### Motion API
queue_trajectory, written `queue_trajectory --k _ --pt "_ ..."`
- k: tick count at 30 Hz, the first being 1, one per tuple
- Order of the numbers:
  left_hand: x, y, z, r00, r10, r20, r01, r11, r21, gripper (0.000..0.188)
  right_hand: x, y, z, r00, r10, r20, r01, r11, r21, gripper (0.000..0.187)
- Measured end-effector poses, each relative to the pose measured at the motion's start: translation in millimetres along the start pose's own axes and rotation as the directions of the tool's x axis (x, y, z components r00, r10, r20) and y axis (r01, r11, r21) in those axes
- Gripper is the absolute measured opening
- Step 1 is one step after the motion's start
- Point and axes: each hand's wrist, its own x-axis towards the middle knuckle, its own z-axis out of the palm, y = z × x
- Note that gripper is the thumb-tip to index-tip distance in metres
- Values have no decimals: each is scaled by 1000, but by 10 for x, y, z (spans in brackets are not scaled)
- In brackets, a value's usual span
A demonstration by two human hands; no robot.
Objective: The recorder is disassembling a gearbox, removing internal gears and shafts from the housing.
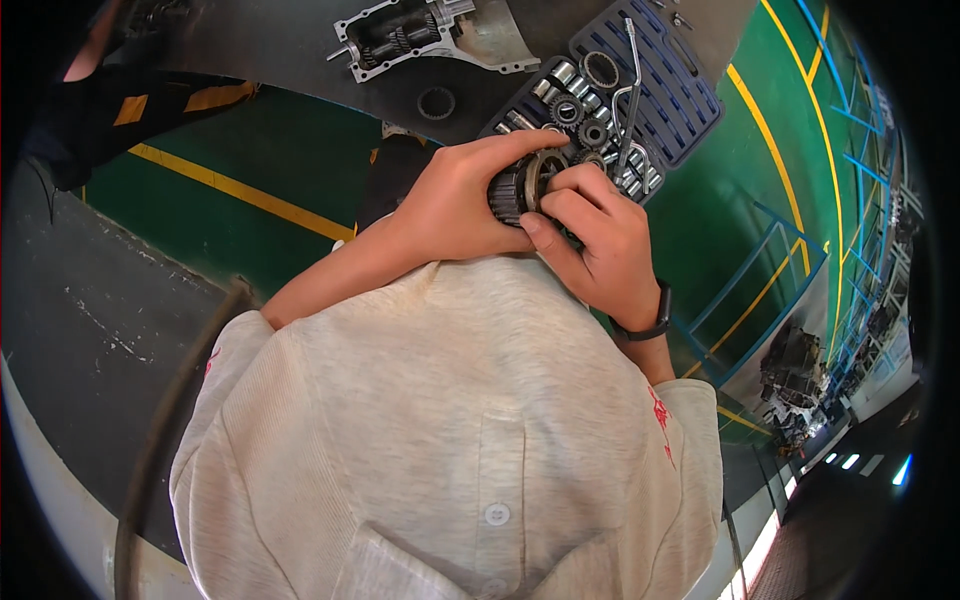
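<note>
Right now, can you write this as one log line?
left hand: holding gear part | right hand: touching its ring | ahead: open socket case, gears on top | table: metal housing

Both arms reached forward and inward, bringing the hands together at the near edge of the table [290, 45], toward its right end. The left forearm [335, 278] slanted inward, running nearly straight through the left wrist [398, 243]. The left hand [455, 195] was curved in a wide grip, its index finger stretched along the far side and its thumb along the near side. The right forearm [648, 355] showed only briefly below the right wrist [637, 303]. The right hand [602, 235] gripped with bent fingers, knuckles raised, its thumb tip near the left thumb.
</note>
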Motion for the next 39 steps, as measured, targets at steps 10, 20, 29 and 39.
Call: queue_trajectory --k 10,20,29,39 --pt "-8 38 -62 981 -192 -13 192 981 7 82 -207 991 43 721 681 -128 -497 637 589 25" --pt "48 65 -73 958 -288 13 286 954 95 75 -1317 3722 870 336 937 -96 -598 292 746 35" --pt "98 94 -37 898 -440 15 439 898 23 75 -1164 2682 1239 632 703 -326 -761 642 -93 53" --pt "88 40 -4 911 -412 -5 412 909 60 73 -1115 2550 1584 682 706 -190 -718 696 14 59"
